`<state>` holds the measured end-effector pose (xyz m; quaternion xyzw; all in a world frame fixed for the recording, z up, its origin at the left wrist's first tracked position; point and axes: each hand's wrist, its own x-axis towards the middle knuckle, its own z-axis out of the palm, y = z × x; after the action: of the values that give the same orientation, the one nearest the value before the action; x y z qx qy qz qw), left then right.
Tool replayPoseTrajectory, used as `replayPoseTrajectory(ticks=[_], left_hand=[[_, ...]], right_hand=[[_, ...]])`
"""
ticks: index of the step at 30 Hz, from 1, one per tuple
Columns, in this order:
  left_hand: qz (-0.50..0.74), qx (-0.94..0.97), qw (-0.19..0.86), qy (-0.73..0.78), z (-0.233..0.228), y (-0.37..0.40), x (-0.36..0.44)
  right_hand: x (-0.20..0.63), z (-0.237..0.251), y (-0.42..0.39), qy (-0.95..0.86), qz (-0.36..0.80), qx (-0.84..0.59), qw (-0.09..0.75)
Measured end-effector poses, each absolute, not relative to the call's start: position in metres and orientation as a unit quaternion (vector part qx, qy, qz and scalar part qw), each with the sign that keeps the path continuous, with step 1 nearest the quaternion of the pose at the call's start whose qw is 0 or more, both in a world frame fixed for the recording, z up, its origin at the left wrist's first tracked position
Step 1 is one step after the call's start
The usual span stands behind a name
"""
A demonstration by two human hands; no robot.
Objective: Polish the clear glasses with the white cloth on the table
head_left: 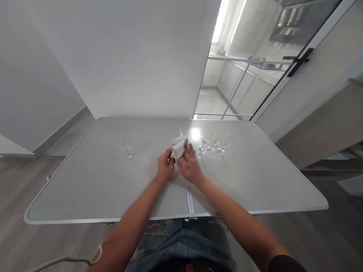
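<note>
Both my hands meet over the middle of a grey folding table (109, 190). My left hand (164, 166) and my right hand (189, 165) together grip a crumpled white cloth (179, 146); whether something is wrapped inside the cloth I cannot tell. Three clear stemmed glasses (214, 143) stand in a row just right of the cloth. A single clear glass (125, 147) stands apart to the left.
The table's centre seam (188, 195) runs from my hands toward me. A white wall rises behind the table, and a glass door with a black handle (299, 61) stands at the right. A white cable (52, 264) hangs at my lower left over the wooden floor.
</note>
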<state>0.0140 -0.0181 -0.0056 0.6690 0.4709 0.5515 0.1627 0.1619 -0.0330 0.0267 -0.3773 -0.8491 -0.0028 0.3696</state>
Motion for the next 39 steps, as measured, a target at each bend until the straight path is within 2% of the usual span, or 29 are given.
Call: replayPoseTrajectory(ticks=[3,5,7,10,12,15,17,20,24,26,28,30,32,34,36,39], left_hand=[[0.503,0.720,0.062,0.473,-0.015,-0.017,0.014],[0.476,0.753,0.018,0.453,-0.018,-0.017,0.014],[0.460,0.783,-0.005,0.418,-0.017,-0.019,0.015],[0.457,0.803,-0.018,0.382,-0.012,-0.022,0.014],[0.469,0.797,-0.019,0.379,-0.010,-0.023,0.011],[0.497,0.779,-0.001,0.381,-0.010,-0.022,0.007],[0.517,0.765,0.034,0.384,-0.010,-0.021,0.006],[0.550,0.725,0.107,0.399,-0.007,-0.022,0.009],[0.584,0.674,0.187,0.412,-0.001,-0.025,0.015],[0.594,0.653,0.216,0.417,0.001,-0.026,0.017],[0.598,0.635,0.232,0.432,0.002,-0.027,0.017],[0.598,0.622,0.222,0.453,-0.001,-0.026,0.016],[0.598,0.616,0.183,0.479,-0.005,-0.023,0.013],[0.591,0.623,0.139,0.493,-0.009,-0.020,0.012],[0.581,0.639,0.107,0.492,-0.013,-0.017,0.011],[0.569,0.666,0.083,0.474,-0.014,-0.016,0.011]], right_hand=[[0.181,0.048,-0.019,-0.915,-0.066,-0.298,0.265],[0.192,0.066,-0.012,-0.926,-0.041,-0.304,0.223],[0.200,0.084,-0.005,-0.916,0.050,-0.342,0.203],[0.209,0.101,0.005,-0.852,0.277,-0.395,0.202],[0.211,0.101,0.009,-0.764,0.435,-0.418,0.229],[0.204,0.087,0.010,-0.589,0.615,-0.416,0.319],[0.194,0.074,0.007,-0.475,0.681,-0.380,0.408],[0.172,0.060,-0.002,-0.328,0.709,-0.310,0.542],[0.138,0.052,-0.022,-0.252,0.631,-0.290,0.673],[0.128,0.050,-0.032,-0.302,0.528,-0.332,0.720],[0.126,0.048,-0.038,-0.432,0.395,-0.386,0.713],[0.131,0.049,-0.038,-0.619,0.246,-0.408,0.625],[0.140,0.054,-0.034,-0.782,0.109,-0.379,0.482],[0.147,0.064,-0.027,-0.867,0.014,-0.349,0.356],[0.153,0.077,-0.021,-0.892,-0.037,-0.352,0.280],[0.159,0.096,-0.013,-0.898,-0.038,-0.383,0.214]])
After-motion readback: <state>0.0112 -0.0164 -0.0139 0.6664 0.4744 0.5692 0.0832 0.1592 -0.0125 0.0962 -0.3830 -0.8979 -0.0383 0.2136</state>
